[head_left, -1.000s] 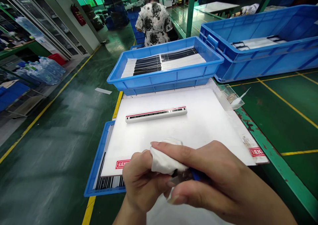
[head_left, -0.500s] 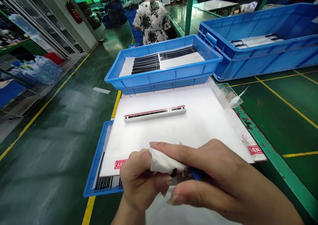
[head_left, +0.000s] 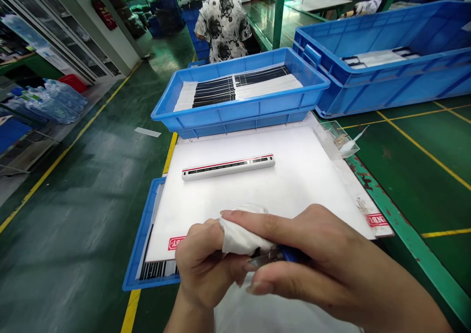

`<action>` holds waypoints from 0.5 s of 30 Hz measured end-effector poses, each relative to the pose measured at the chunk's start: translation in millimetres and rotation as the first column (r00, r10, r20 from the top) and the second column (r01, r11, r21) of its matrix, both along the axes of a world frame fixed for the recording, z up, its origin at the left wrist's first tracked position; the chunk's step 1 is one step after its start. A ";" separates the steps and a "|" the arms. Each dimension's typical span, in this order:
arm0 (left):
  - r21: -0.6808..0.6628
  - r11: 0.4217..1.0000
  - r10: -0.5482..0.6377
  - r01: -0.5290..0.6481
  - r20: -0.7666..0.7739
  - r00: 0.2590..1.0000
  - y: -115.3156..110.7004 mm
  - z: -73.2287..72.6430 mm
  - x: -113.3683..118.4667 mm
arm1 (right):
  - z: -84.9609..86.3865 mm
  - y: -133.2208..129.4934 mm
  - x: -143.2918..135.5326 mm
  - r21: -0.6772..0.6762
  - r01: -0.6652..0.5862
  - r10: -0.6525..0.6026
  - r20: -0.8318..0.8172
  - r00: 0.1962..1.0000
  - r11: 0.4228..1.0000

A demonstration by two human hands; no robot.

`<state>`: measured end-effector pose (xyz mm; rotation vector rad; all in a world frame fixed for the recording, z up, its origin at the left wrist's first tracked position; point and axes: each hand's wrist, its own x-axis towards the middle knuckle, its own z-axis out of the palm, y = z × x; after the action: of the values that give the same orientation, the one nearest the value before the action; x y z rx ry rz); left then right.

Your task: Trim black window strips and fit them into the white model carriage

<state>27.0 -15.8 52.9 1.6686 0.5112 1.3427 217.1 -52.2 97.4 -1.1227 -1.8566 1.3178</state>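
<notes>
left hand (head_left: 202,262), 1: curled in around a cloth (head_left: 239,237), perhaps so its folds shield the fingers from the blade (head_left: 265,259). right hand (head_left: 316,249), 1: closed around the blade's blue handle (head_left: 293,254), forefinger laid over the cloth, apparently to steady it. bar (head_left: 228,168), 1: lying on the board (head_left: 305,191), beyond the hands and short of the tray (head_left: 239,111), presumably for easy reach.

Head cam; faces fwd + down; hands (head_left: 320,249) close, btm ctr; white board (head_left: 301,176) mid; blue bin (head_left: 235,116) beyond.

blade (head_left: 264,258): shiny metal | wad (head_left: 239,237): matt, creased | striped bar (head_left: 228,167): glossy plastic | board (head_left: 294,186): smooth | tray (head_left: 239,114): plastic
</notes>
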 end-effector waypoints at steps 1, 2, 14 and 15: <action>-0.011 1.000 0.001 -0.001 -0.002 1.000 -0.5 -0.1 -0.4 | -0.1 0.5 0.0 -0.005 -0.004 0.004 0.003 1.000 1.000; -0.026 1.000 0.003 -0.003 0.001 1.000 -1.3 -0.1 -0.7 | -0.3 0.9 0.0 -0.012 -0.008 0.008 0.005 1.000 1.000; -0.055 0.997 0.053 -0.054 -0.023 0.998 -6.5 -3.3 -0.4 | 0.9 0.3 0.6 -0.015 -0.005 0.005 0.001 1.000 1.000; -0.050 0.997 0.050 -0.051 -0.018 0.999 -6.0 -3.9 -0.2 | 0.4 0.0 0.5 -0.007 -0.006 0.006 -0.006 1.000 1.000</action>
<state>26.8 -21.8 49.0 1.6364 0.5960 1.3427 217.7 -52.1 97.8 -1.1166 -1.8541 1.3306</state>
